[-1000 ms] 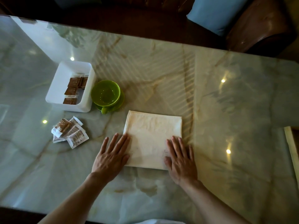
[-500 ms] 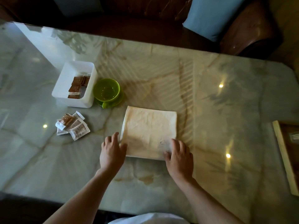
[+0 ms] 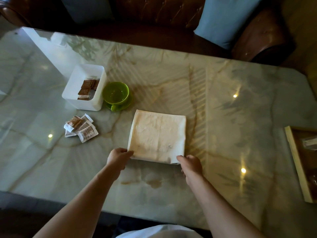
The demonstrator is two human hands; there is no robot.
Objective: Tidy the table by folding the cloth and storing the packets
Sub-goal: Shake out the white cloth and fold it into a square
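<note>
- Cream-coloured folded cloth [image 3: 158, 139], a near-square with stacked layers showing along its left edge, lies flat on the glossy pale-green marble tabletop [image 3: 223, 117], just below the centre of the frame.
- Left hand [image 3: 118, 158] sits at the cloth's lower left corner; its grip is pinched on that corner, thumb on top of the fabric.
- Right hand [image 3: 190, 164] sits at the cloth's lower right corner, its grip likewise closed on the corner, which looks slightly raised and shadowed underneath.
- Both bare forearms reach in from the bottom edge of the frame, and the cloth's near edge runs between the two hands.
- Loose pile of small white and brown printed packets [image 3: 80, 128] lies on the tabletop to the left of the cloth, well apart from it and touched by neither hand.
- White rectangular plastic box [image 3: 75, 86] stands in the upper left, above the pile, with several more brown packets [image 3: 86, 89] lying inside it on its right side.
- Bright green cup on a matching saucer [image 3: 116, 96] stands just beside the box's right wall, up and to the left of the cloth and clear of it.
- Pale wooden tray [image 3: 295, 162] is cut off by the right edge of the frame; what it holds is too dim to tell.
- Dark brown leather sofa [image 3: 154, 16] with a blue cushion [image 3: 223, 19] runs across the top, beyond the tabletop's far edge.
</note>
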